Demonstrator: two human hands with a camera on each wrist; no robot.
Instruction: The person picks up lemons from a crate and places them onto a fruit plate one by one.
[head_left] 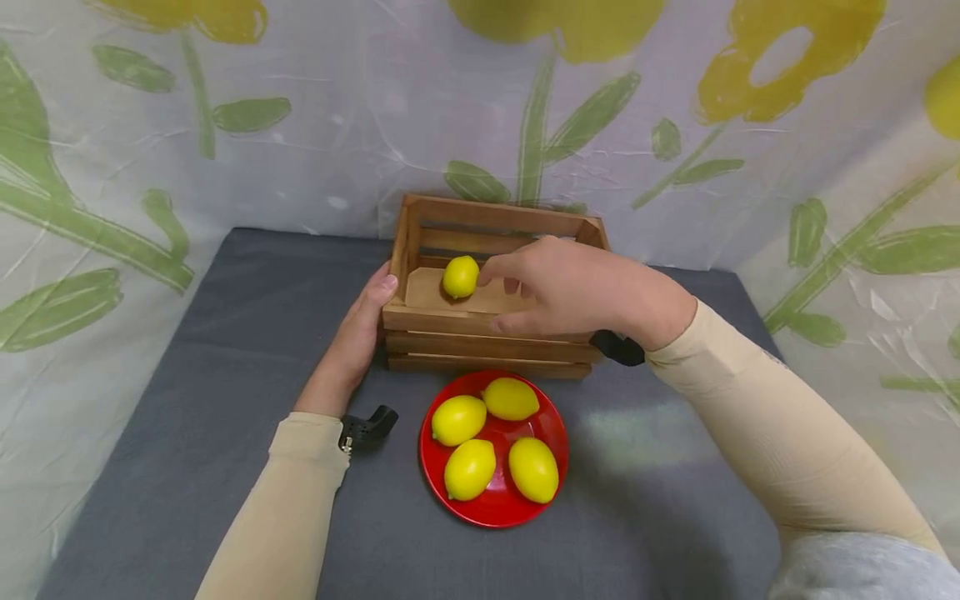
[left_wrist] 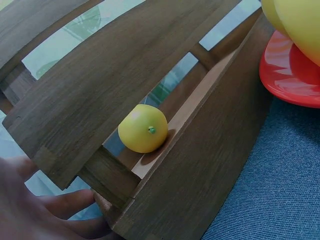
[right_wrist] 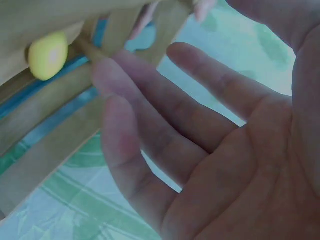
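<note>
Wooden crate (head_left: pixel 487 333) holds one lemon (head_left: pixel 461 277); red plate (head_left: pixel 551 429) holds four. Right hand (head_left: pixel 577 287) spread, empty, over crate; left hand (head_left: pixel 360 333) flat against crate's left wall.

Yellow lemons (head_left: pixel 495 433), red plate (head_left: pixel 553 429), brown crate (head_left: pixel 487 333), grey cloth (head_left: pixel 225 375); backdrop (head_left: pixel 300 108) seemingly green-leaved.

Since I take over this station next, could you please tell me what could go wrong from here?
1. The lemon in the crate lies loose on the smooth floor, apart from the right hand; it may roll toward a wall.
2. Only the left hand rests against the crate's side; a knock from the right arm could shift it onto the plate.
3. Four lemons sit close together on the plate; lifting one might nudge another off the rim.
</note>
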